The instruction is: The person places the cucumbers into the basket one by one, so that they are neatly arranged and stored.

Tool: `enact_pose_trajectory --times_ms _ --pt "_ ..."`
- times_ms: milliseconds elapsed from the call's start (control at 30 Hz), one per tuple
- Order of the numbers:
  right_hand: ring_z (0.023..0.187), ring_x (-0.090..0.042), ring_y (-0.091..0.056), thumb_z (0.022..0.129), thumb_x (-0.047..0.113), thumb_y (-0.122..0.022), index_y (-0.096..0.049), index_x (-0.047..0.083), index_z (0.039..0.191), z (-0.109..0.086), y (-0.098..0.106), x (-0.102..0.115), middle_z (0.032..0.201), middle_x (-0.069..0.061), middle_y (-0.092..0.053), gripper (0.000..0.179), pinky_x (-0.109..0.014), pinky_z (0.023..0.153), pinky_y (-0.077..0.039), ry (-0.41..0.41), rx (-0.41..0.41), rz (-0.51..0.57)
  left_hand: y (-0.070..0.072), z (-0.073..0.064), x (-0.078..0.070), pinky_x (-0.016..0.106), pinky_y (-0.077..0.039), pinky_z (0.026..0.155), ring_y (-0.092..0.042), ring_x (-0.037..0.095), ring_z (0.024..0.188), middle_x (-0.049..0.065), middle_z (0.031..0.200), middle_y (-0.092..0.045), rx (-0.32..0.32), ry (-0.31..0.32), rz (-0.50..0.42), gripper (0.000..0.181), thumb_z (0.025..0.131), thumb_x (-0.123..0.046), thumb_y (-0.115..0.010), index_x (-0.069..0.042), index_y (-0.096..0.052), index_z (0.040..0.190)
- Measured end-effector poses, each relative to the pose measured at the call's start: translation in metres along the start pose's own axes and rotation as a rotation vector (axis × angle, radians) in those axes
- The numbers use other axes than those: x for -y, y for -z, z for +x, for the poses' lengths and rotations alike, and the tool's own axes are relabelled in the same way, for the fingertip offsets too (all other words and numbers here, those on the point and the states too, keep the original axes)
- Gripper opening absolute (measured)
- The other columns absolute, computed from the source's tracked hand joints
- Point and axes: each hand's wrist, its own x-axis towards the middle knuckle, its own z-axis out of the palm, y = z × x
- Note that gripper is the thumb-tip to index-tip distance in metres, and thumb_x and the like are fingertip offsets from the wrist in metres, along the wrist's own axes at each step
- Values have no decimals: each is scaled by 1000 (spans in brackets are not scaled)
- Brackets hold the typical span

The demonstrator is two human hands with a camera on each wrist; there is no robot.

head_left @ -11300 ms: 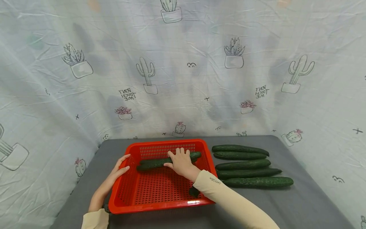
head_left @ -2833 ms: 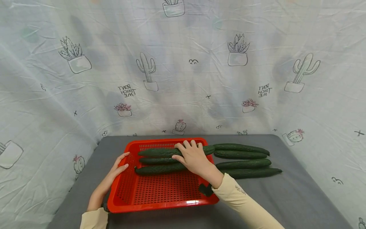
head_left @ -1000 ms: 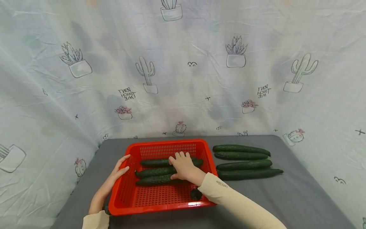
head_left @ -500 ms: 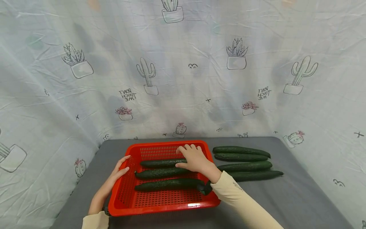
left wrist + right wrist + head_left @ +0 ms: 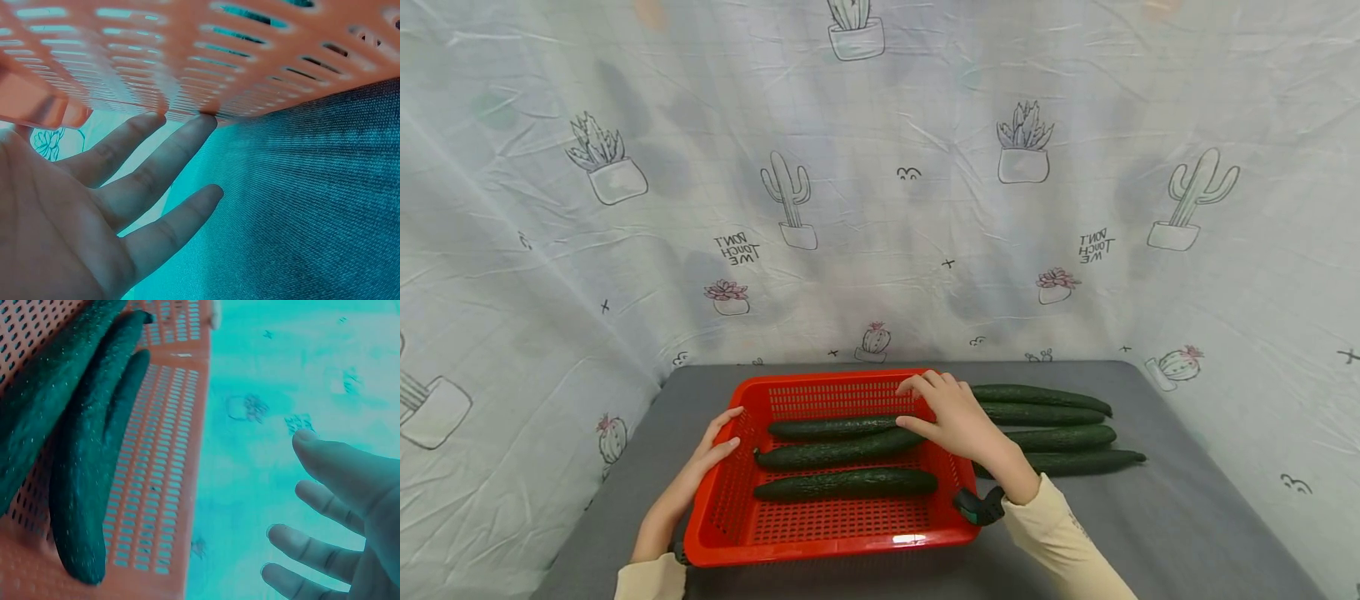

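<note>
A red perforated plastic basket (image 5: pixel 820 552) stands on the grey table. Three dark green cucumbers lie crosswise inside it: a back one (image 5: pixel 827 428), a middle one (image 5: pixel 846 452) and a front one (image 5: pixel 846 483). My left hand (image 5: pixel 700 462) rests at the basket's left side, thumb and a finger over the rim; the left wrist view has other fingers (image 5: pixel 169 156) extended, two of them against the outer wall. My right hand (image 5: pixel 958 421) hovers over the right rim, fingers spread and holding nothing; it hides part of the cucumbers on the table.
Several more cucumbers (image 5: pixel 1071 438) lie side by side on the grey table (image 5: pixel 1150 533), right of the basket. A pale curtain (image 5: pixel 880 208) printed with potted cacti hangs behind and along both sides. A black strap device (image 5: pixel 981 507) sits on my right wrist.
A third cucumber was carried from the table into the basket, and the cucumbers there are now spaced apart. My right hand has let go and moved right; the left hand has stayed put.
</note>
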Motion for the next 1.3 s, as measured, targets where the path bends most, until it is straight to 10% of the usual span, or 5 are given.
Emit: enact_pose_trajectory --times_ms 633,1300 --pt "92 -14 -48 80 32 -72 -57 23 112 -62 14 -60 102 4 -54 37 -38 77 -35 -1 -254 -1 -1 0 3 38 -48 84 -46 27 118 7 149 -8 -8 -17 -1 52 100 -26 -35 -21 -11 147" --pt "89 -24 -47 77 34 -74 -65 23 104 -125 -5 -126 100 -2 -54 30 -39 69 -32 -141 -270 -70 -1 0 1 38 -48 84 -47 27 117 7 149 -6 -2 -1 -8 53 100 -28 -36 -22 -10 147"
